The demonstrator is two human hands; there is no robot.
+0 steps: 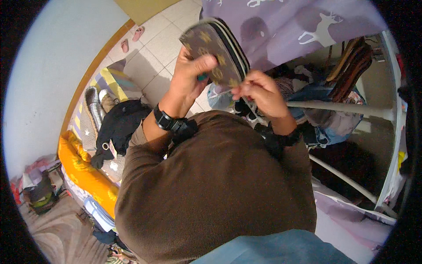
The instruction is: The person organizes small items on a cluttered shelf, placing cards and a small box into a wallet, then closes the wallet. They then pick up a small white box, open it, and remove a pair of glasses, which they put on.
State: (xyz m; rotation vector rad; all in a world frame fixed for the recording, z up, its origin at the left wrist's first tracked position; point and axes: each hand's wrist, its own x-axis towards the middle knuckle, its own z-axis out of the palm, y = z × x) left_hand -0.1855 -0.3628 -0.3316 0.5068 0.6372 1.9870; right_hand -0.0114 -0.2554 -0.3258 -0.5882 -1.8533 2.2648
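My left hand (194,74) holds a brown zip-around wallet (211,49) with gold-coloured motifs, its thumb lying across the front face. The wallet is tilted, and its dark and pale layered edge faces right. At its lower right corner the fingertips of my right hand (260,92) are pinched together. Blur hides whether they grip a zip pull or the wallet's edge itself. A small teal patch shows under my left thumb; I cannot tell what it is. On my left wrist sits a black watch (163,120).
Right of me stands a pale-framed rack (339,107) with clothes and hangers (351,69), partly behind a purple deer-print cloth (286,29). Leftward lie a black garment (123,123), shoes (92,102) and a folded orange cloth (89,178). A plastic bag (217,97) is below the wallet, near floor tiles (158,43).
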